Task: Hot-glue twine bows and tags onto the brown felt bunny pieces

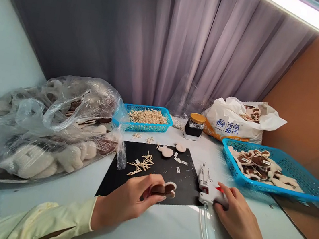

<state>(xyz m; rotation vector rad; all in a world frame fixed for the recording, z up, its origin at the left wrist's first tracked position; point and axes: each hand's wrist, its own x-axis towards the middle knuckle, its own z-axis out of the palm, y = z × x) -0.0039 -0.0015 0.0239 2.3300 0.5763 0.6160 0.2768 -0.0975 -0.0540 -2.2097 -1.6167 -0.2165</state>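
Observation:
My left hand pinches a small brown-and-cream fleece piece with rounded lobes, held over the front edge of a black mat. My right hand is closed around the handle of a white hot glue gun with a red trigger. The gun's nozzle points away from me, and a clear cord trails from its end toward me. On the mat lie several cream string bows, fleece pieces and small white labels.
A clear plastic bag of fleece pieces fills the left side. Behind the mat stand a blue basket of string bows and a dark jar with a yellow lid. A white bag and a blue basket of bow-tied pieces are at right.

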